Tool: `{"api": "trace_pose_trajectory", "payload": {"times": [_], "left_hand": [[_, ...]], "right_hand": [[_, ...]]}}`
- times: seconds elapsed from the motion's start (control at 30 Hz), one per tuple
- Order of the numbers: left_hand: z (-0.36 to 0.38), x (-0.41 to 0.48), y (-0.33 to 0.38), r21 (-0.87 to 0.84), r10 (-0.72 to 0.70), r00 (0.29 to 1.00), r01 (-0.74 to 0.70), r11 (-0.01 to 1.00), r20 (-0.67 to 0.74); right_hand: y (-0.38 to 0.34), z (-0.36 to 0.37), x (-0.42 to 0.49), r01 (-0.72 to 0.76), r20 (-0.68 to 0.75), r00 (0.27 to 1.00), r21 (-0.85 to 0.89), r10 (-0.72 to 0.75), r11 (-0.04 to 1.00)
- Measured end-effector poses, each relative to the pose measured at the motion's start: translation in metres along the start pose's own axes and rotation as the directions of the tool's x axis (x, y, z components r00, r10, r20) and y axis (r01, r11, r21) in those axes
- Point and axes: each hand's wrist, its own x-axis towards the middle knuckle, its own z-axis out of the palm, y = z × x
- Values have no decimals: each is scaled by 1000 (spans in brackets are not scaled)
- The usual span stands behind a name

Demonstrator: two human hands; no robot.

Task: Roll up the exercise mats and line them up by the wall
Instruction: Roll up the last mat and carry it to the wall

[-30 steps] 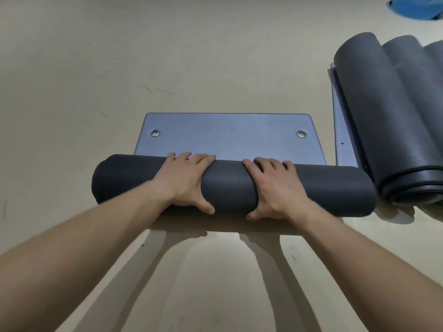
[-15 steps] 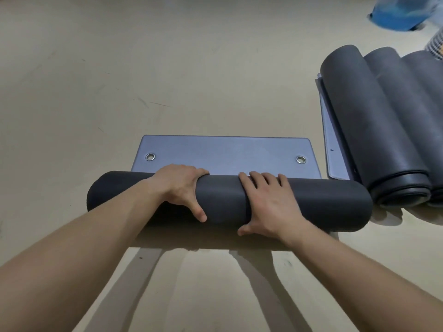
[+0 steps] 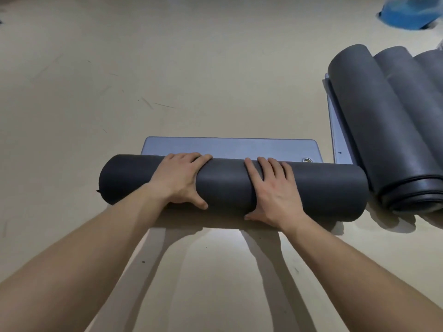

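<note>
The mat (image 3: 225, 188) lies crosswise on the floor (image 3: 167, 68) right in front of me, nearly all of it wound into a thick, dark, matte cylinder. Only a short strip of its loose end (image 3: 230, 147) lies flat beyond the roll. That strip is shorter than it was a moment ago: the roll has travelled forward, has covered the left eyelet, and now touches the right eyelet (image 3: 307, 160). I judge this mat to be one or two pushes from fully rolled. My hands are both on the middle of the roll, apart from each other. The left hand (image 3: 182, 180) curls its fingers over the crest and hooks its thumb down the near face. The right hand (image 3: 273, 190) lies flatter, with fingers straight and a little spread, pressing on the curve. The outer surface looks like soft, slightly grippy foam, while the flat end shows a paler, blue-grey, finely textured face with rounded corners and a metal ring. To the right, just beside the roll's end, several rolled mats (image 3: 374, 121) lie side by side, pointing away from me, on a flat pale sheet (image 3: 335, 130). Their layered ends face me. The floor is smooth and beige, with faint scuffs. A blurred blue object (image 3: 405, 13) sits far off at the upper right.
</note>
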Motion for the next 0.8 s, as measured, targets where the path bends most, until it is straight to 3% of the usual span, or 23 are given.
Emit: {"api": "trace_pose_trajectory", "payload": {"times": [0.27,0.37,0.47,0.57,0.63,0.7,0.8], "left_hand": [[-6,-4,11,79,-55,998,52,996,40],[-16,-6,9,17,-35,988,32,999,150],[-25,5,7,-55,-31,973,45,997,228],[-11,-4,2,-49,-82,995,85,995,64],[3,-18,0,111,-72,997,75,991,-24],[9,-20,-5,179,-56,998,60,982,-27],[-3,3,-13,108,-46,999,44,993,19]], "right_hand": [[9,-39,22,66,192,978,63,-77,996],[2,-31,-6,14,189,981,120,-36,993],[-8,-17,-22,-35,147,989,60,26,998],[4,-17,4,-22,168,986,98,5,995],[17,-27,26,0,227,973,146,-34,989],[22,-28,35,1,248,968,188,-49,982],[9,-18,28,-17,180,983,186,-17,982]]}}
